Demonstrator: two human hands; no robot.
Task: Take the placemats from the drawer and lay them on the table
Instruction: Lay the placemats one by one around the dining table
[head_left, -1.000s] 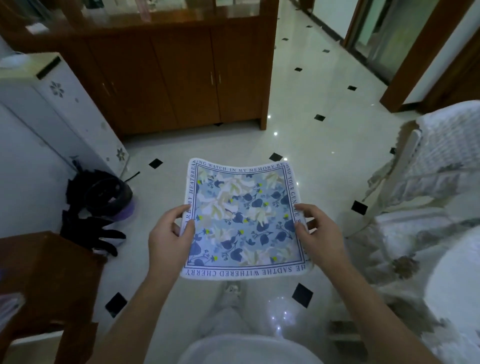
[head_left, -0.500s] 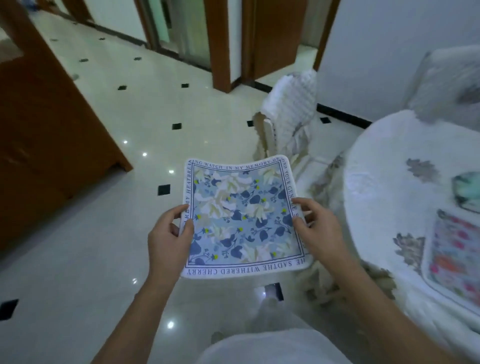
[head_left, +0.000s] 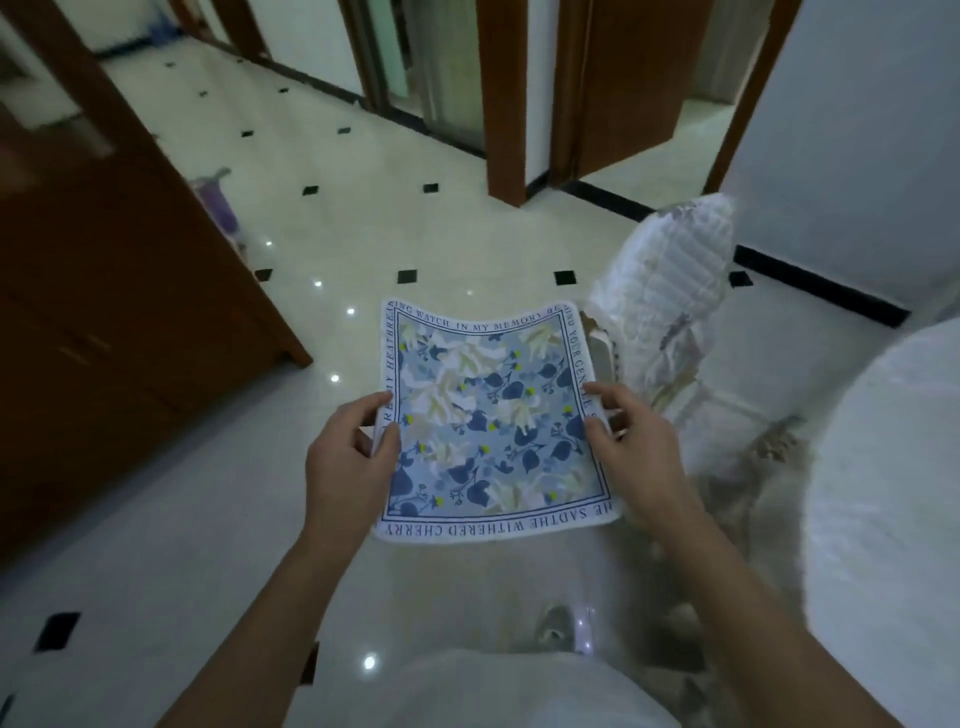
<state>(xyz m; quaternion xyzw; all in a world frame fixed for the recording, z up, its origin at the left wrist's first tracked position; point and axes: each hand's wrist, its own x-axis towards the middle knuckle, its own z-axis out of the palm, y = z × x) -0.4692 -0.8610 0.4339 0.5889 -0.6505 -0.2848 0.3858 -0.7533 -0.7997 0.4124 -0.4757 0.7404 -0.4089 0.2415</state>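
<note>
I hold a square placemat (head_left: 488, 415) flat in front of me, above the floor. It has a blue and cream flower print and a border of dark lettering. My left hand (head_left: 348, 452) pinches its left edge, thumb on top. My right hand (head_left: 631, 447) pinches the right edge in the same way. The round table (head_left: 893, 493) with a white cloth fills the right side of the view, apart from the placemat. The drawer is out of view.
A chair (head_left: 670, 291) under a white lace cover stands just beyond the placemat, next to the table. A dark wooden cabinet (head_left: 114, 322) takes up the left. Glossy pale floor tiles (head_left: 363, 218) with small black squares run toward doorways at the back.
The view has swung back a little to the left, so less of the table shows and the mats lying on it have left the frame. Both hands keep the same hold on the placemat.
</note>
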